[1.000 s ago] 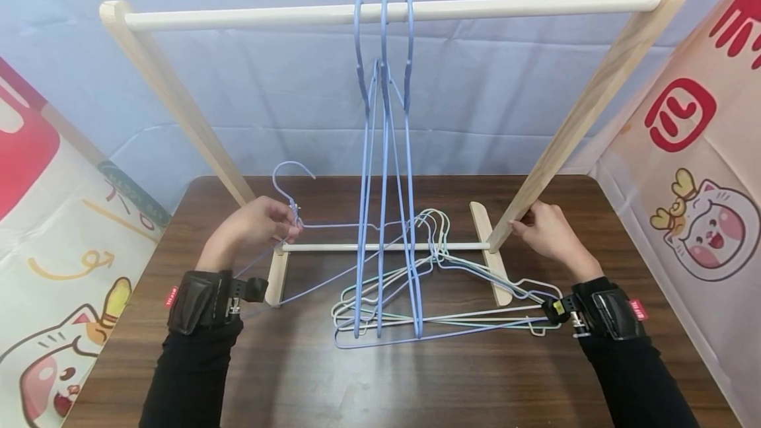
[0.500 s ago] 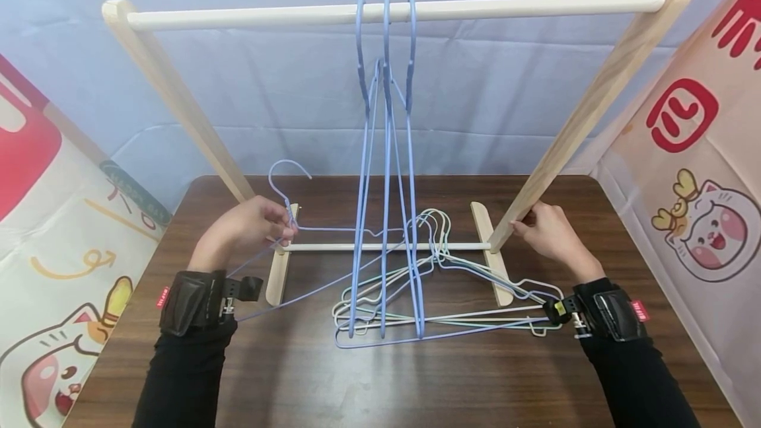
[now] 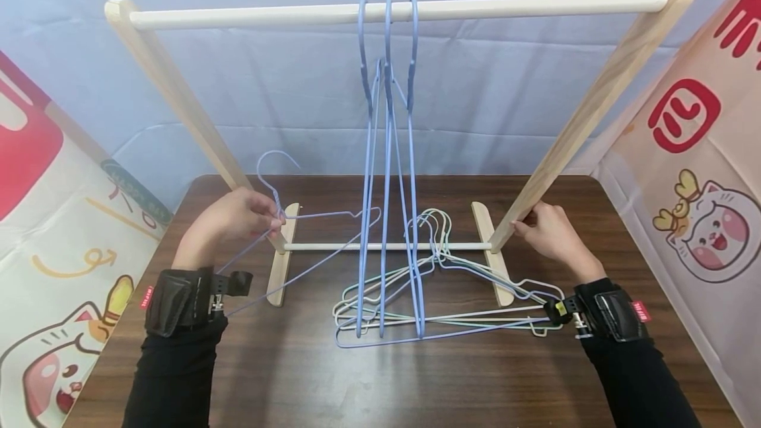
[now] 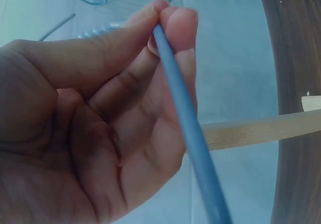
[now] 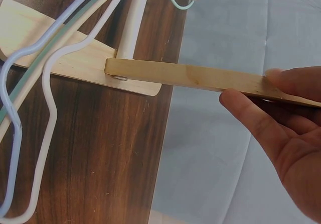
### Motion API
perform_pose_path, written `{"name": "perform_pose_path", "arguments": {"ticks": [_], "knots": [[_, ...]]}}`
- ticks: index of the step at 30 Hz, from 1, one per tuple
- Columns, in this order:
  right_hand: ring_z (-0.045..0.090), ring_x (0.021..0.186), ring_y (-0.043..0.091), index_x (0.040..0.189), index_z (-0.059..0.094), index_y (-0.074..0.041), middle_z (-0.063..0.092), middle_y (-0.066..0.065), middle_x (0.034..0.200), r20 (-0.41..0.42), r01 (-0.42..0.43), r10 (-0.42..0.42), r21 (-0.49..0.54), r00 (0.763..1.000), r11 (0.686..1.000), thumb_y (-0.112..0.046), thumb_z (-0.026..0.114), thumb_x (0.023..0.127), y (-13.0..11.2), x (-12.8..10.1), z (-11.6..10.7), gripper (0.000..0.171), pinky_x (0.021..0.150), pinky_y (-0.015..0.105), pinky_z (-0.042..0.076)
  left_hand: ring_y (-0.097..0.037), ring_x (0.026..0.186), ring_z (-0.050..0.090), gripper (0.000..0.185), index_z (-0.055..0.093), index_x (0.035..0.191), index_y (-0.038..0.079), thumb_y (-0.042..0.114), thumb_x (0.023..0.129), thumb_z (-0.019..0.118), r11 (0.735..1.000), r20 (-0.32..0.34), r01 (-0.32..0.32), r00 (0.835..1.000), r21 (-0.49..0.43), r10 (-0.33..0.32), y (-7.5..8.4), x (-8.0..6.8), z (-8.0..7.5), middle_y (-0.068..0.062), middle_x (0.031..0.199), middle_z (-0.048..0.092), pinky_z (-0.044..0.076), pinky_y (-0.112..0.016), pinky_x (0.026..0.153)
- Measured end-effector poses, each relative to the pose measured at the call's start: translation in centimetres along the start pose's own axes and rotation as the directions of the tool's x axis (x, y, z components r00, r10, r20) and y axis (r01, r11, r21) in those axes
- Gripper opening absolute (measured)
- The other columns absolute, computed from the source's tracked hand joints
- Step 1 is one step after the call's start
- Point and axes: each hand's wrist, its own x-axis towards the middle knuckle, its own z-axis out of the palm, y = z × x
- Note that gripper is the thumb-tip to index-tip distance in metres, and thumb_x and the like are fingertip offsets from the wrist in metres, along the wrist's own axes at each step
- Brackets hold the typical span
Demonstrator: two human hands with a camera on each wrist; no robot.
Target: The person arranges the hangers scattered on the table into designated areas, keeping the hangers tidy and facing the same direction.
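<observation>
On the desk: a wooden rack (image 3: 178,94) stands on the dark desk (image 3: 309,382), with a loose heap of hangers (image 3: 452,296) lying between and in front of its feet.
Left hand: the left hand (image 3: 234,216) pinches a blue hanger (image 3: 309,243) at its neck, thumb and fingers (image 4: 175,28) closed on the wire, lifted off the desk just left of the heap.
Right hand: the right hand (image 3: 549,230) grips the rack's right leg (image 5: 200,77) low down, thumb below and fingers apparently over the top, though their tips are partly hidden.
Done: three blue hangers (image 3: 388,170) already hang from the top bar (image 3: 535,4).
Left: the lifted hanger is not yet on the bar, and several white, green and blue ones remain in the heap.
</observation>
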Motion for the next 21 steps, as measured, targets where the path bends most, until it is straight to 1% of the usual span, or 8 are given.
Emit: {"name": "perform_pose_path", "arguments": {"ticks": [3, 5, 7, 12, 16, 21], "knots": [[0.062, 0.071, 0.034, 0.093, 0.056, 0.012, 0.063, 0.022, 0.078, 0.0, -0.001, 0.001, 0.001, 1.0, 1.0, 0.001, 0.062, 0.082, 0.01, 0.0, 0.01, 0.017, 0.055, 0.032, 0.046, -0.016, 0.074, 0.058, 0.011, 0.063, 0.089, -0.004, 0.005, 0.087, 0.059, 1.0, -0.03, 0.01, 0.999, 0.017, -0.009, -0.03, 0.01, -0.06, -0.004, 0.073, 0.066, 0.047, -0.033, 0.069], [0.062, 0.072, 0.034, 0.094, 0.056, 0.012, 0.063, 0.022, 0.078, 0.003, -0.002, 0.002, 0.004, 1.0, 1.0, 0.001, 0.062, 0.082, 0.05, 0.01, 0.04, 0.017, 0.055, 0.032, 0.046, -0.017, 0.075, 0.059, 0.012, 0.064, 0.089, -0.004, 0.006, 0.087, 0.059, 0.999, -0.051, 0.015, 0.999, 0.03, -0.014, -0.04, 0.02, -0.05, -0.003, 0.073, 0.066, 0.048, -0.034, 0.072], [0.062, 0.072, 0.035, 0.094, 0.056, 0.012, 0.063, 0.022, 0.078, 0.005, -0.002, 0.001, 0.005, 1.0, 1.0, 0.001, 0.062, 0.082, 0.08, 0.01, 0.04, 0.017, 0.055, 0.032, 0.046, -0.015, 0.075, 0.059, 0.012, 0.064, 0.089, -0.004, 0.006, 0.087, 0.059, 0.999, -0.065, 0.033, 0.997, 0.013, -0.032, 0.02, 0.09, 0.0, -0.003, 0.074, 0.066, 0.048, -0.035, 0.073], [0.062, 0.073, 0.035, 0.094, 0.056, 0.012, 0.063, 0.021, 0.078, 0.01, -0.004, 0.004, 0.009, 1.0, 1.0, 0.001, 0.061, 0.083, 0.09, -0.01, 0.02, 0.017, 0.055, 0.031, 0.046, -0.017, 0.078, 0.058, 0.01, 0.064, 0.089, -0.003, 0.006, 0.086, 0.06, 0.998, -0.095, 0.066, 0.993, -0.009, -0.066, 0.1, 0.36, 0.19, -0.007, 0.079, 0.066, 0.048, -0.033, 0.072], [0.062, 0.073, 0.036, 0.094, 0.056, 0.012, 0.063, 0.022, 0.079, 0.009, 0.001, -0.001, 0.003, 1.0, 1.0, 0.002, 0.061, 0.083, 0.11, -0.02, 0.0, 0.016, 0.055, 0.032, 0.046, -0.016, 0.076, 0.061, 0.01, 0.064, 0.089, -0.005, 0.003, 0.084, 0.062, 0.999, -0.117, 0.048, 0.992, -0.016, -0.049, 0.08, 0.69, 0.46, -0.011, 0.082, 0.066, 0.051, -0.032, 0.07], [0.062, 0.074, 0.036, 0.095, 0.056, 0.012, 0.063, 0.023, 0.08, 0.008, 0.01, -0.01, 0.002, 1.0, 1.0, 0.002, 0.06, 0.083, 0.14, 0.0, 0.01, 0.016, 0.056, 0.034, 0.046, -0.016, 0.07, 0.063, 0.005, 0.063, 0.084, -0.007, -0.004, 0.08, 0.062, 0.998, -0.127, 0.022, 0.991, -0.057, -0.029, 0.36, 0.99, 0.77, -0.012, 0.076, 0.066, 0.053, -0.032, 0.066]]}}
